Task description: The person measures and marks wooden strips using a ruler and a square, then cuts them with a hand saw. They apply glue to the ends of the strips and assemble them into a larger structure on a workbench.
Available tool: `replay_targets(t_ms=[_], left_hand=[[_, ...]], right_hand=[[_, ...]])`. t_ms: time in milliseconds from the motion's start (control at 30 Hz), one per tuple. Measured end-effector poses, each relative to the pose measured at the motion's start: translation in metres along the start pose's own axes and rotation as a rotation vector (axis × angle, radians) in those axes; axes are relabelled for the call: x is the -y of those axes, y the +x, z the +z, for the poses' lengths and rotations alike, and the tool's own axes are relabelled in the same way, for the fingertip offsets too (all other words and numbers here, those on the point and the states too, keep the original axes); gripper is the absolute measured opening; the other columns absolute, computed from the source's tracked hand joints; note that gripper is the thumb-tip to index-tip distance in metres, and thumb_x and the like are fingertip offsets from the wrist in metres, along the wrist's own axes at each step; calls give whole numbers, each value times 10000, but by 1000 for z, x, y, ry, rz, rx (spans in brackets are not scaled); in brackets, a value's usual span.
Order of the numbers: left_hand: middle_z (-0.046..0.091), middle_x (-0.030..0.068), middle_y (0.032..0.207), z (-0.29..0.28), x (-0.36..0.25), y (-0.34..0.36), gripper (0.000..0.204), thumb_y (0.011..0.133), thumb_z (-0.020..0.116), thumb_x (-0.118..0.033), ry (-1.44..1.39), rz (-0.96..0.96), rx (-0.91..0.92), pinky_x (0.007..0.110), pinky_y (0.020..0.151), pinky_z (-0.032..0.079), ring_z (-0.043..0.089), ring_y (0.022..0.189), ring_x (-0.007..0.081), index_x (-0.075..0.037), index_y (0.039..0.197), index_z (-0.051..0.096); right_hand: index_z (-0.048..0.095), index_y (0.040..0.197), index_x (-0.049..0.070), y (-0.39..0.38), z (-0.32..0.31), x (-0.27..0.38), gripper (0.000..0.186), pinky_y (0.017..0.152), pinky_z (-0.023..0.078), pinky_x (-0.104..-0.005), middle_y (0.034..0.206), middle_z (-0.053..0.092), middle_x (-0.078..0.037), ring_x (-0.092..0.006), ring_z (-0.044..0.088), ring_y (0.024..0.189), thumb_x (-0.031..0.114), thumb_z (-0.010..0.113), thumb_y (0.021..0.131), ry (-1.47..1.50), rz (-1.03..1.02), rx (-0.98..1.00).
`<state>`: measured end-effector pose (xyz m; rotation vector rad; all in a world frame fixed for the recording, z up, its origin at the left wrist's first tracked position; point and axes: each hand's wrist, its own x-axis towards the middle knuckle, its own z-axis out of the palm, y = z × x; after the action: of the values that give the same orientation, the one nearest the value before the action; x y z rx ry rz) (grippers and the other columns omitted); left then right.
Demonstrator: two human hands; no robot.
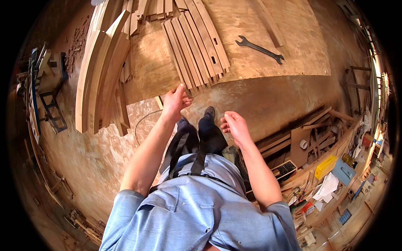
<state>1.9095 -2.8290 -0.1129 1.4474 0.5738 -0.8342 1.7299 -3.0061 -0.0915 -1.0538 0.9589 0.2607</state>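
Side by side on the plywood tabletop (289, 62) lies a row of narrow wooden slats (194, 48), their near ends sticking out past its front edge. Two dark slots show in the rightmost slat. My left hand (176, 101) is at the near left end of this row, thumb raised and fingers loosely bent. Whether the thumb touches the wood I cannot tell. My right hand (236, 127) hangs in the air in front of the table, fingers half curled, with nothing visible in it. A dark open-ended wrench (260, 49) rests on the plywood right of the slats.
Long curved boards (90, 83) lean in a stack at the left. A lone wooden strip (268, 23) lies beyond the wrench. Offcuts (322, 129) fill a low area at the right, near a yellow box (325, 167) and a blue case (343, 171). A cable (140, 123) trails on the floor.
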Motion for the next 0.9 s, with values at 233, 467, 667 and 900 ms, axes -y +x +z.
replay_targets(t_ms=[233, 467, 667, 900], left_hand=[[648, 66, 865, -44, -22, -24, 312, 948, 555, -333, 168, -24, 249, 268, 588, 501, 628, 664, 161, -38, 1047, 590], [669, 108, 1038, -56, -15, -42, 379, 951, 572, -313, -66, -9, 287, 309, 709, 552, 681, 849, 216, -6, 1173, 579], [663, 117, 1080, -73, -3, -48, 368, 957, 582, -277, -93, 67, 306, 328, 720, 551, 680, 877, 223, -12, 1210, 551], [656, 46, 974, -98, 14, -46, 329, 924, 642, -272, -111, 132, 189, 292, 678, 519, 671, 843, 170, -40, 1148, 577]], right_hand=[[571, 1078, 45, 39, 26, 2, 262, 567, 515, -264, 911, 619, -60, -127, 600, 681, 284, 531, 979, 46, 69, 89], [535, 1045, 71, 57, 43, 2, 225, 592, 537, -338, 936, 642, -95, -183, 631, 713, 288, 523, 986, 336, 139, 76], [490, 1067, 78, 72, 56, 1, 222, 677, 538, -407, 1021, 651, -137, -249, 641, 798, 287, 495, 993, 525, 146, 107], [503, 1157, 22, 74, 80, 6, 361, 839, 508, -445, 1099, 631, -149, -285, 585, 1009, 341, 427, 1006, 638, 132, 188]])
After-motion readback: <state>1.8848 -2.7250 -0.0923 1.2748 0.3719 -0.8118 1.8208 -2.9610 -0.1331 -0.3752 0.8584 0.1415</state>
